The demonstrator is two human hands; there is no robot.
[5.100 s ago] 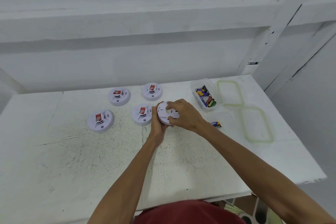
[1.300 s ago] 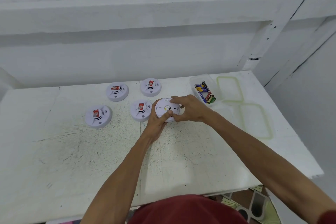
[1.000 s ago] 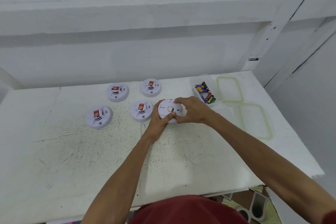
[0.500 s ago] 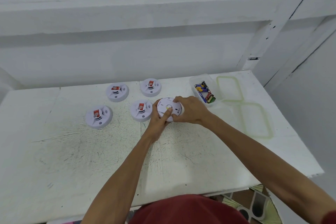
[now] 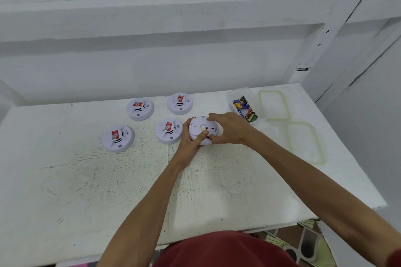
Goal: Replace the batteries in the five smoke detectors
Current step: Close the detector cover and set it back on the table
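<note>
Both hands hold one white smoke detector flipped back side up at the table's middle. My left hand grips its left rim, thumb lying across the back. My right hand grips its right and far rim. A bit of purple shows under the thumb at the detector's near edge. Several other detectors lie face up with red labels: one just left of my hands, two in the back row, one at the left. A clear tub holds several batteries.
Two clear lids with green rims lie to the right of the tub. The white table meets a white wall behind. The table's right edge drops off by a white wall, its front edge runs near my red shirt.
The loose battery that lay on the table right of my hands five seconds ago is out of sight. In the last second my hands shifted their grip slightly on the turned-over detector.
</note>
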